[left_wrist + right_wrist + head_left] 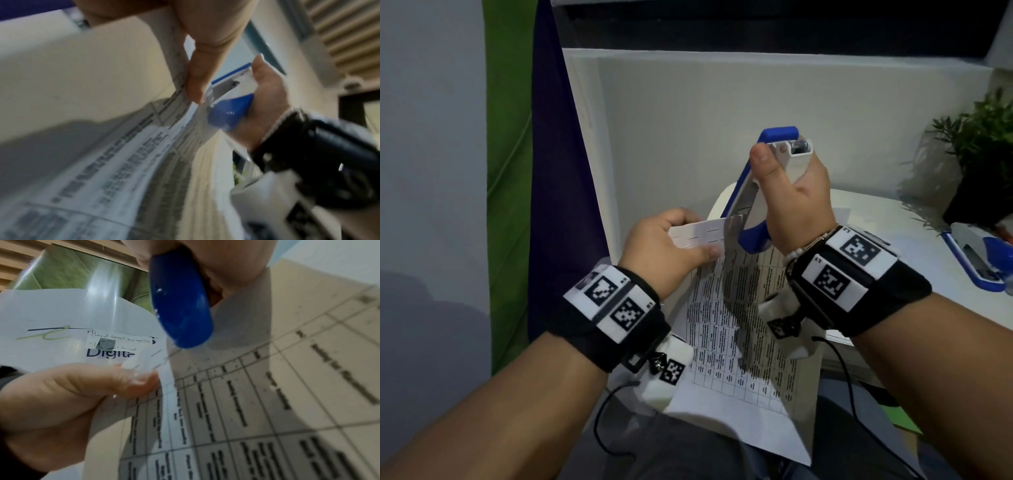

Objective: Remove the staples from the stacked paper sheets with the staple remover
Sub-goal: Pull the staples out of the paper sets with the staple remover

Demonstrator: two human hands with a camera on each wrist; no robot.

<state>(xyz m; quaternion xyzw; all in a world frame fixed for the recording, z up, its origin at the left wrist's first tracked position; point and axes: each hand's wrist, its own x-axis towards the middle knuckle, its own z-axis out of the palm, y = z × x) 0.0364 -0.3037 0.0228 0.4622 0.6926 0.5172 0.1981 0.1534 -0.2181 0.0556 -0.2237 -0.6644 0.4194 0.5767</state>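
The left hand (pixel 664 246) pinches the folded-over top edge of the paper sheets (pixel 736 329), thumb on the front and fingers curled behind. The sheets hang in the air in front of the table's rounded near-left corner, above the person's lap. Short dark staples (pixel 690 237) show in the folded strip. The right hand (pixel 798 202) is wrapped around the blue and white staple remover (pixel 750 192), which stands nearly upright. Its lower tip meets the top edge of the sheets just beside the left thumb.

The white table (pixel 876 212) runs off to the right. At its right edge a leafy plant (pixel 983 137) stands in a dark pot, with a second blue and white stapler (pixel 972 253) lying just in front of it. A white partition (pixel 688 102) rises behind the table. To the left stand a purple panel (pixel 558 154), a green panel (pixel 506 171) and a grey wall (pixel 431 137). The left wrist view shows a slatted ceiling (pixel 349 32) overhead.
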